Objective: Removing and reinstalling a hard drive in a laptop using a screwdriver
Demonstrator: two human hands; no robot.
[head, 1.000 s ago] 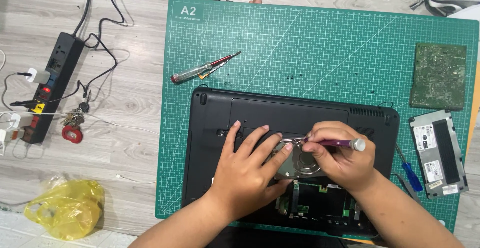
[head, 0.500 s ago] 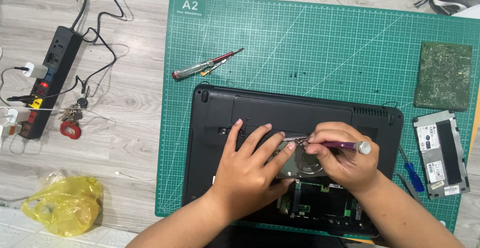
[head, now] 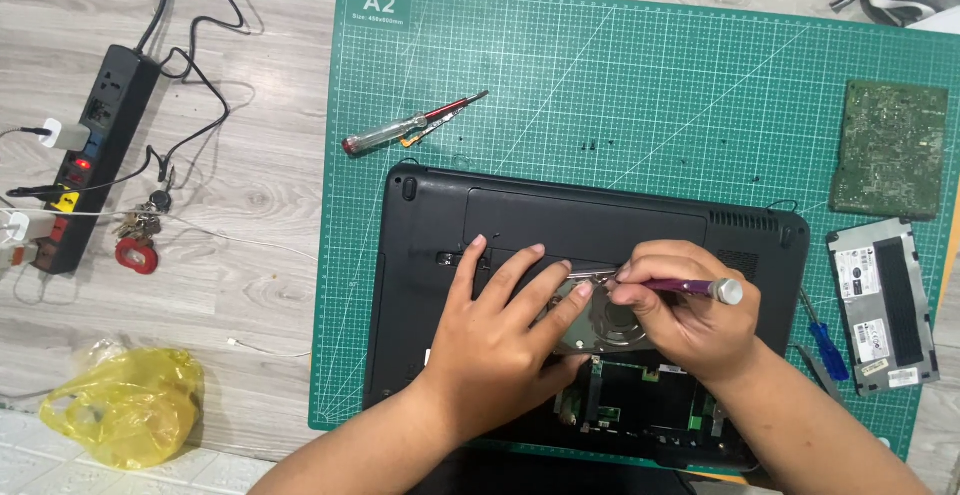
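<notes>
a pale grey wood-grain floor (head: 250, 205) fills the view, its planks running left to right. a green cutting mat (head: 650, 85) with a white grid lies flat on it and covers most of the right side. at the left, a black power strip (head: 95, 155) lies on the planks with plugs in it and black cables (head: 200, 55) looping away toward the top edge. a strip of white tile (head: 60, 455) shows at the bottom left corner. the light is even and soft, with faint shadows.
</notes>
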